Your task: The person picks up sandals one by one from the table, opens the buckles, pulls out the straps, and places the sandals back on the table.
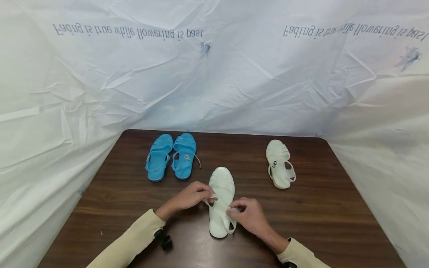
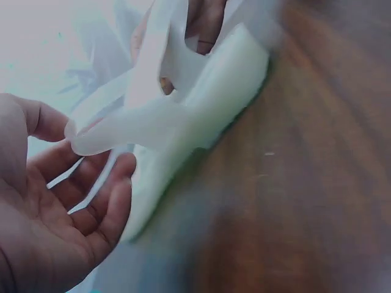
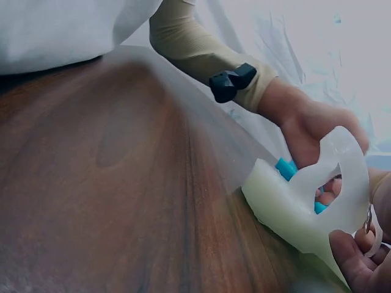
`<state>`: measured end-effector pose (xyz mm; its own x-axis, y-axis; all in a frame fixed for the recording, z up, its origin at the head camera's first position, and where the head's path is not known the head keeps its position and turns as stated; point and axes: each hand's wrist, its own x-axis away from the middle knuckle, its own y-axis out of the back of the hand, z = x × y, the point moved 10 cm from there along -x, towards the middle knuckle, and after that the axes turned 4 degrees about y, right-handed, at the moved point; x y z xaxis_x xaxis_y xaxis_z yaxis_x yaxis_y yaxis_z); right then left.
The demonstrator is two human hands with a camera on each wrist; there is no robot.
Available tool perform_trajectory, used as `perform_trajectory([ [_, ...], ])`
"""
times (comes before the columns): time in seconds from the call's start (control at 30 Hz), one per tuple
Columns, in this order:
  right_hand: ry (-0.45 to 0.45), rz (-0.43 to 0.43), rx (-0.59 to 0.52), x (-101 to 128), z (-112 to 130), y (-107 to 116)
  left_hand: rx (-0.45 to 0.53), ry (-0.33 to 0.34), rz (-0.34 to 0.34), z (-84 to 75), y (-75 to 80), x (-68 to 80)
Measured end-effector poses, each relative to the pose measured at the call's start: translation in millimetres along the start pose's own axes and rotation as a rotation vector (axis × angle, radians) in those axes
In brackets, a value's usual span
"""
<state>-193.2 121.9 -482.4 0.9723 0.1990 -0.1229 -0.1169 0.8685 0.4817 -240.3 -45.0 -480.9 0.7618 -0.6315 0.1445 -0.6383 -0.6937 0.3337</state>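
Head view alone — blue sandals [image 1: 171, 156], second white sandal [image 1: 280, 163].

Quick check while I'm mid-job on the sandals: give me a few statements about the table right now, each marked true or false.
1. Both hands are at the strap of the near white sandal. True: the left hand and the right hand each have their fingers on it.
2. The two blue sandals lie side by side. True.
3. The far white sandal lies between the blue ones. False: it lies alone, apart, on the right side of the table.
4. The near white sandal is lifted high off the table. False: its sole rests on the wood.
5. One blue sandal is in a hand. False: neither is touched.
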Motion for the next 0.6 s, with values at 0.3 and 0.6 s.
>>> perform_trajectory([
  [0.3,0.022,0.023,0.05,-1.6,10.7,-2.8,-0.196,-0.032,0.045,-26.3,-15.3,-17.7],
  [0.6,0.019,0.018,0.085,-3.3,14.6,-1.8,-0.326,-0.064,0.182,-24.5,-31.1,-24.7],
])
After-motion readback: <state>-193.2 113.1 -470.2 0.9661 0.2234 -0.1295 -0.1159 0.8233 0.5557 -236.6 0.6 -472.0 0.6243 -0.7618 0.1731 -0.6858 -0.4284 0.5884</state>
